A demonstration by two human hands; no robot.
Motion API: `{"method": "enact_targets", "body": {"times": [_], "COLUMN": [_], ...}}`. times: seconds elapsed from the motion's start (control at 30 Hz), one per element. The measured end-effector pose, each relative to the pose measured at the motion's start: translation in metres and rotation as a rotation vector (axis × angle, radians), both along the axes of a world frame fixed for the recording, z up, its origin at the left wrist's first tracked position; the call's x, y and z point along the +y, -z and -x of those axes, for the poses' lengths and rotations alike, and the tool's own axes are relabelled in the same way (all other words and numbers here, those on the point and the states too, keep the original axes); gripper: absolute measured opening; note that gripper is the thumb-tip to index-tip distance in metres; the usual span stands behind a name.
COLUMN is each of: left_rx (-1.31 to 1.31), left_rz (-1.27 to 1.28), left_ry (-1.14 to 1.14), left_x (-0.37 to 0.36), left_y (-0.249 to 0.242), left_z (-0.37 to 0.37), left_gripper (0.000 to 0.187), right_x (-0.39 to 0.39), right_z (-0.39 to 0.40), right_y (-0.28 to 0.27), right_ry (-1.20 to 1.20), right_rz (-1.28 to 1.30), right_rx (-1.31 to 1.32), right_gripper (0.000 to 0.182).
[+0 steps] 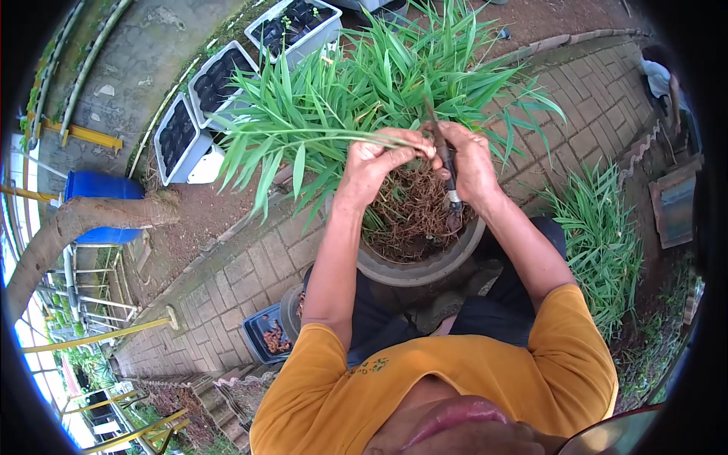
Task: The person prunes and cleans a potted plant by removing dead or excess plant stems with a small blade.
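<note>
My left hand point(379, 163) is closed on a few thin green plant stems point(326, 135), whose long narrow leaves spread out to the left. My right hand point(470, 161) grips a knife point(449, 163) with a dark handle and a pale band; its narrow brownish blade points away from me, close to the left fingers. Both hands meet above a round grey pot point(417, 277) between my knees. A tangled mass of brown roots point(413, 216) fills the pot. Beyond my hands lies a thick clump of leafy green plants point(371, 91), which covers the pot's far side.
A small blue tray point(250, 334) with reddish-brown pieces point(277, 337) sits left of my leg, beside another round container. More cut greenery point(599, 243) lies at right. Grey crates point(182, 140) with black pots and a blue barrel point(102, 193) stand left. Another person point(667, 83) is at far right.
</note>
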State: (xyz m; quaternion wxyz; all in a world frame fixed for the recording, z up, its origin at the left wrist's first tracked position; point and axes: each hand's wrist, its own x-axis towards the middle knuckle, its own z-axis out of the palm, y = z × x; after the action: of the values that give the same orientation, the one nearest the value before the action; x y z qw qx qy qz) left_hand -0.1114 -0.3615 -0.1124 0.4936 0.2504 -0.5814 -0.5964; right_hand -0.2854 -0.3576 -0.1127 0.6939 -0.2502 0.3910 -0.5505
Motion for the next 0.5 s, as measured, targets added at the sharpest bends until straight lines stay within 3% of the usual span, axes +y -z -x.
{"method": "enact_targets", "body": {"times": [0.07, 0.1, 0.2, 0.23, 0.37, 0.4, 0.47, 0.5], "left_rx": [-0.186, -0.111, 0.356, 0.425, 0.458, 0.427, 0.364, 0.401], "left_rz": [0.278, 0.224, -0.423, -0.491, -0.457, -0.439, -0.398, -0.393], "left_ry": [0.095, 0.170, 0.042, -0.008, 0.004, -0.006, -0.025, -0.022], "left_x": [-0.002, -0.001, -0.001, -0.003, -0.004, -0.001, 0.001, 0.003], "left_y": [-0.012, -0.011, 0.015, 0.025, 0.044, 0.041, 0.034, 0.027], "left_z": [-0.010, -0.015, -0.028, -0.032, -0.035, -0.033, -0.030, -0.027], "left_gripper": [0.019, 0.017, 0.016, 0.015, 0.017, 0.017, 0.018, 0.019], "right_x": [0.004, 0.005, -0.003, -0.001, 0.024, 0.028, 0.034, 0.031], "right_z": [0.009, 0.014, 0.032, 0.029, 0.000, -0.006, -0.009, -0.011], "right_y": [-0.012, -0.016, -0.003, -0.001, -0.001, 0.004, 0.005, 0.012], "right_ry": [0.102, 0.121, -0.126, -0.169, 0.042, 0.114, 0.014, -0.091], "right_rz": [0.051, 0.055, -0.036, -0.022, 0.263, 0.377, 0.478, 0.395], "right_rx": [0.106, 0.186, 0.317, 0.317, 0.603, 0.669, 0.846, 0.828], "right_gripper": [0.023, 0.027, 0.030, 0.035, 0.042, 0.037, 0.030, 0.028]}}
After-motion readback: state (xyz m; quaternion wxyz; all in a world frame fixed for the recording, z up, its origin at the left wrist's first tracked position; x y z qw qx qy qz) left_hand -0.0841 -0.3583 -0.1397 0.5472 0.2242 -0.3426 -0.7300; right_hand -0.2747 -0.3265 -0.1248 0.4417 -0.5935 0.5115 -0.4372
